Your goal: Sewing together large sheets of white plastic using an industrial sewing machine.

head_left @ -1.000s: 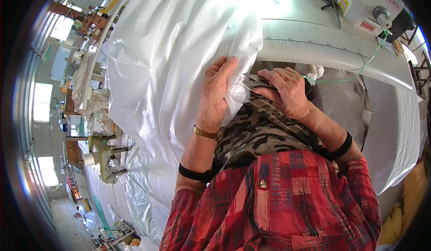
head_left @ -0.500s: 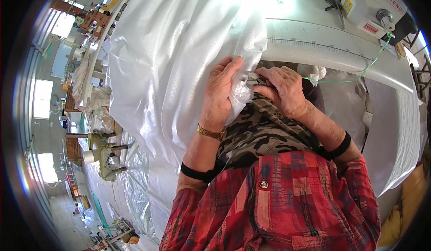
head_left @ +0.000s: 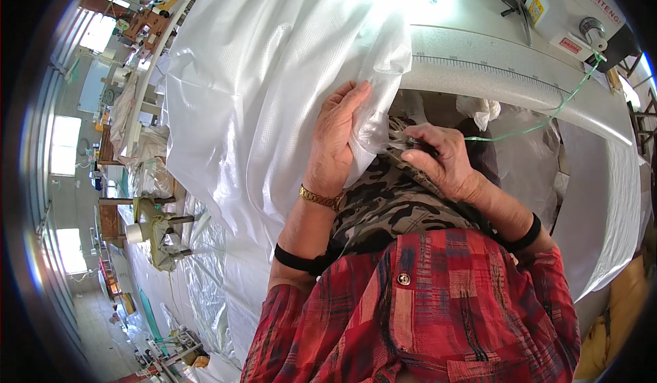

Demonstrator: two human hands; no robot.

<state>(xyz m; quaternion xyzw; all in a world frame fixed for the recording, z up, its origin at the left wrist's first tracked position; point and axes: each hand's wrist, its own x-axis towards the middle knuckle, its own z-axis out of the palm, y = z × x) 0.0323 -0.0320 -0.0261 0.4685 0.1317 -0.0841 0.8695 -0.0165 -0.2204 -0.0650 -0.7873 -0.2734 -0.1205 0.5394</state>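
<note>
A large sheet of white woven plastic (head_left: 253, 109) hangs in folds over the table's front edge and down across my lap. My left hand (head_left: 334, 133) is closed on its right edge, the thumb upward. Just to the right, my right hand (head_left: 441, 156) is curled, thumb and fingers bent toward that edge. Between its fingertips is a small, dark, shiny thing that I cannot make out. A thin crumpled bit of clear plastic (head_left: 393, 141) lies between the two hands.
A pale machine table with a printed ruler strip (head_left: 493, 70) stands ahead under a bright lamp. At its right are a white box-shaped unit (head_left: 558, 17) and a green cord (head_left: 540, 124). More plastic sheeting (head_left: 609, 205) hangs at right; a cluttered workshop (head_left: 137, 143) extends left.
My right hand has shifted slightly right and down, away from the sheet's edge, and its fingers have changed pose. The left hand has stayed nearly in place on the sheet.
</note>
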